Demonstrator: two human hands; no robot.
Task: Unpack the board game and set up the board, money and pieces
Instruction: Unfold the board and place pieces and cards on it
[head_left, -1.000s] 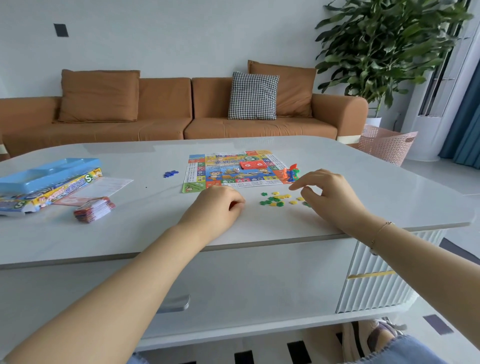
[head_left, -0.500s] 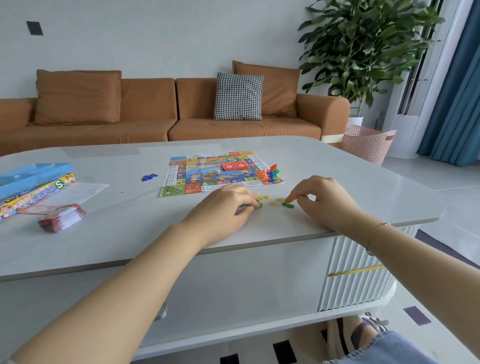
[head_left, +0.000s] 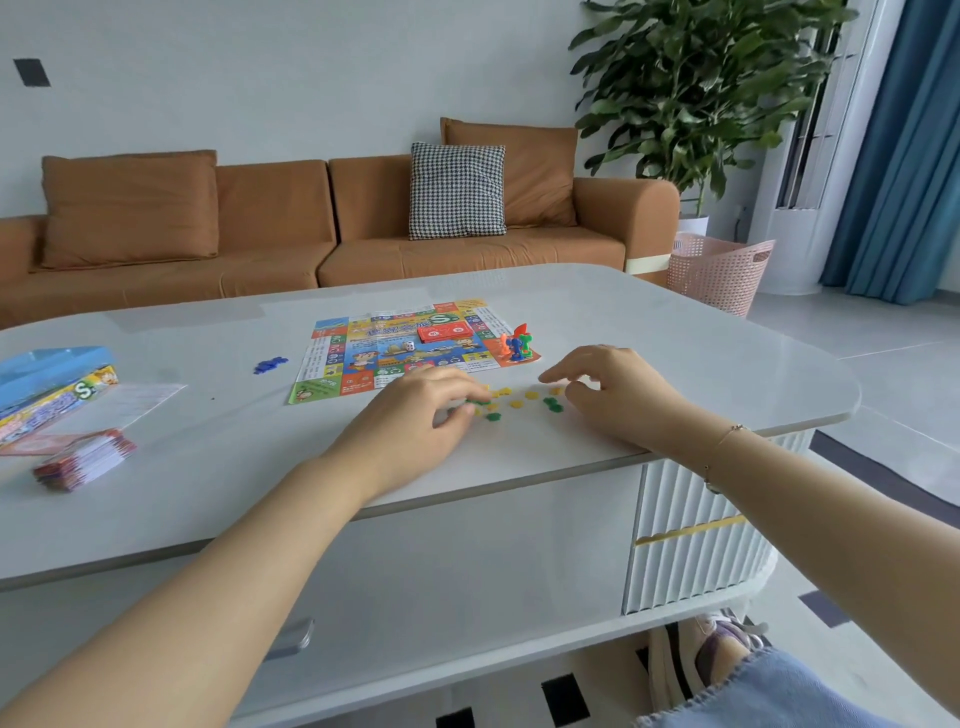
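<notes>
The colourful game board (head_left: 332, 358) lies flat on the white table (head_left: 208, 499). On it are a red card deck (head_left: 449, 331), a white die (head_left: 410, 345) and a cluster of coloured pawns (head_left: 517, 345) at its right corner. Small yellow chips (head_left: 517, 403) and green chips (head_left: 553, 404) are scattered in front of the board. My left hand (head_left: 415, 421) rests on the table with curled fingertips pinching green chips. My right hand (head_left: 618, 395) hovers just right of the chips, index finger stretched, holding nothing visible. A stack of paper money (head_left: 85, 460) sits far left.
The game box with its blue tray (head_left: 52, 382) and a paper sheet (head_left: 130, 402) lie at the left edge. A few blue chips (head_left: 270, 365) sit left of the board. Behind the table are a brown sofa (head_left: 311, 234), a pink basket (head_left: 719, 270) and a plant (head_left: 691, 93).
My left hand slid right into the chips and closed its fingertips on green ones. My right hand shifted slightly and stretched its index finger. The camera view drifted right.
</notes>
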